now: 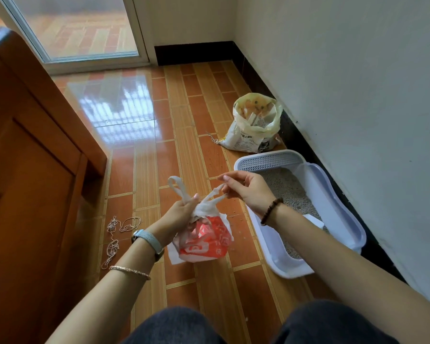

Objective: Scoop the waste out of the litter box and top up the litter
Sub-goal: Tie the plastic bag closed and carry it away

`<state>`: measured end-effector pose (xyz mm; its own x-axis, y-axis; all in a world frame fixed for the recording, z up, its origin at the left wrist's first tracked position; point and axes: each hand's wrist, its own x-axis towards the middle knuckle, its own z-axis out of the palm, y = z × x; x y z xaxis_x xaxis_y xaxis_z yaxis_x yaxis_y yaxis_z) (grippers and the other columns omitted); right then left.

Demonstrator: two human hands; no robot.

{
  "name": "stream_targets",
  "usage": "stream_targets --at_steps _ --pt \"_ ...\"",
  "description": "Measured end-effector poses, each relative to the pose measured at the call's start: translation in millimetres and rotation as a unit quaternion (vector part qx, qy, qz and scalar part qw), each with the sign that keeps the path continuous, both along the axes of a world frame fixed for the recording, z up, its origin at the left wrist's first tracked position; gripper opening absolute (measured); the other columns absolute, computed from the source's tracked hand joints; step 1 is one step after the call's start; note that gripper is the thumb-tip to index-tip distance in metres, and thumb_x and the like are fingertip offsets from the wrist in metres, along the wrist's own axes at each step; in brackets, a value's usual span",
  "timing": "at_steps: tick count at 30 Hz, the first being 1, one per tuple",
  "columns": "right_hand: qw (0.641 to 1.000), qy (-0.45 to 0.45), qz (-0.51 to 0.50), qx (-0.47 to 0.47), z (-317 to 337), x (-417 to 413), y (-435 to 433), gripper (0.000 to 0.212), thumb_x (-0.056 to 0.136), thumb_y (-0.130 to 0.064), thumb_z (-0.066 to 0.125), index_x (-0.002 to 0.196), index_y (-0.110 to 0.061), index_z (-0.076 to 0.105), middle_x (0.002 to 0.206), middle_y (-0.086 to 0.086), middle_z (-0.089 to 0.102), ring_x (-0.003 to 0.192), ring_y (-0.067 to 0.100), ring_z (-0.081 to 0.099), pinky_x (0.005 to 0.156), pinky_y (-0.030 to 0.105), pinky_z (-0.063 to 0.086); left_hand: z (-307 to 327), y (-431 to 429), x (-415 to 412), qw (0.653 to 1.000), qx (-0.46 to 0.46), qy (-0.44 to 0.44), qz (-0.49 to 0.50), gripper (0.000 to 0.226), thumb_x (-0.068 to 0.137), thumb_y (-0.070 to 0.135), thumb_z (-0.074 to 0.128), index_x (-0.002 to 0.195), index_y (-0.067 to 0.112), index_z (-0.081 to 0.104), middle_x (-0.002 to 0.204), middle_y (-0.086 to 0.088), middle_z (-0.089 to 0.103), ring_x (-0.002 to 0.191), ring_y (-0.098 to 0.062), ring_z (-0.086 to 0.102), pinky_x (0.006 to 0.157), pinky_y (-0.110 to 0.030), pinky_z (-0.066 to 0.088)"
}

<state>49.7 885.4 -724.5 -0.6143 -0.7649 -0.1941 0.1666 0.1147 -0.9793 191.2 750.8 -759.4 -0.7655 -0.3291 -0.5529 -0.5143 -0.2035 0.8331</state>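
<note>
Plastic waste bag (206, 240), red-white, twisted neck

We count one litter box (338, 212) by the wall; around it, one open litter sack (253, 125) beyond, one red-and-white plastic bag (206, 242) beside it, two hands on that bag, and one tangled string (117, 232) farther off.

Both forearms are bare, with no sleeves visible. The left wrist carries a watch (149, 240) with a light blue woven strap and a dark case. Nearer the elbow sits a thin, pale metallic bracelet (130, 269). The right wrist carries a bracelet of dark brown round beads (271, 211). Dark blue-grey trousers (181, 326) cover both knees.
</note>
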Motion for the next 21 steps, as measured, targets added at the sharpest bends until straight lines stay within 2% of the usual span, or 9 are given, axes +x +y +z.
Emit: stream_targets --at_steps 2,4,8,11,13,15,18,21 --pt "0.999 -0.031 0.019 -0.028 4 10 2 0.01 0.091 -0.005 0.057 0.095 -0.007 0.067 0.069 0.003 0.067 0.066 0.012 0.064 0.065 0.023 0.055 -2 -2 -1 1.0 0.006 -0.011 0.013 0.052 0.094 0.048 0.048 0.106 -0.001 0.062 0.09 -0.019 0.072 0.083 -0.031 0.07 0.08 -0.039 0.057" --pt "0.995 -0.082 0.052 -0.034 4 19 6 0.008 0.089 -0.002 0.059 0.095 -0.006 0.064 0.072 0.006 0.067 0.066 0.015 0.066 0.064 0.026 0.057 0 -2 -1 1.0 0.006 -0.005 0.024 0.053 0.091 0.049 0.054 0.108 -0.001 0.062 0.097 -0.02 0.072 0.091 -0.031 0.07 0.088 -0.043 0.055" --pt "0.98 -0.134 0.142 0.04 -7 34 20 0.011 0.086 -0.001 0.064 0.096 -0.003 0.059 0.084 0.016 0.067 0.073 0.024 0.068 0.07 0.03 0.059 4 -7 1 0.999 0.034 0.035 0.012 0.05 0.085 0.038 0.066 0.116 0.0 0.06 0.106 -0.02 0.07 0.098 -0.031 0.068 0.09 -0.044 0.053" --pt "0.971 -0.144 0.16 0.102 -12 32 27 0.018 0.087 -0.003 0.063 0.104 0.0 0.056 0.088 0.016 0.068 0.078 0.028 0.07 0.069 0.031 0.06 9 -8 4 0.995 -0.055 0.048 -0.063 0.044 0.079 0.036 0.075 0.115 0.014 0.063 0.109 -0.011 0.069 0.099 -0.023 0.068 0.089 -0.042 0.055" --pt "0.975 -0.075 0.149 0.146 -15 27 26 0.017 0.09 -0.007 0.061 0.105 0.0 0.055 0.086 0.013 0.068 0.077 0.026 0.071 0.07 0.035 0.06 13 -8 5 0.989 -0.099 0.055 -0.097 0.053 0.068 0.038 0.081 0.113 0.017 0.061 0.106 -0.01 0.068 0.096 -0.021 0.068 0.085 -0.039 0.057" --pt "0.984 0.029 0.096 0.147 -19 21 21 0.012 0.091 -0.008 0.059 0.101 -0.002 0.056 0.088 0.013 0.067 0.076 0.022 0.07 0.073 0.038 0.06 16 -7 5 0.984 -0.117 0.073 -0.109 0.056 0.067 0.026 0.085 0.115 0.015 0.057 0.101 -0.01 0.069 0.09 -0.021 0.07 0.077 -0.035 0.058" --pt "0.971 0.201 0.052 0.115 -20 13 11 0.01 0.092 -0.012 0.057 0.102 -0.012 0.06 0.096 0.003 0.066 0.088 0.013 0.065 0.084 0.029 0.053 18 0 2 0.972 -0.178 0.088 -0.123 0.049 0.071 0.01 0.08 0.113 0.018 0.054 0.098 -0.009 0.067 0.086 -0.019 0.07 0.069 -0.036 0.059" --pt "0.968 0.216 0.105 0.075 -16 15 -3 0.019 0.095 -0.011 0.051 0.114 -0.014 0.056 0.109 -0.002 0.063 0.105 0.009 0.06 0.092 0.021 0.048 16 4 2 0.956 -0.229 0.118 -0.136 0.049 0.069 0.009 0.075 0.11 0.023 0.053 0.1 -0.007 0.066 0.09 -0.022 0.067 0.072 -0.046 0.058"
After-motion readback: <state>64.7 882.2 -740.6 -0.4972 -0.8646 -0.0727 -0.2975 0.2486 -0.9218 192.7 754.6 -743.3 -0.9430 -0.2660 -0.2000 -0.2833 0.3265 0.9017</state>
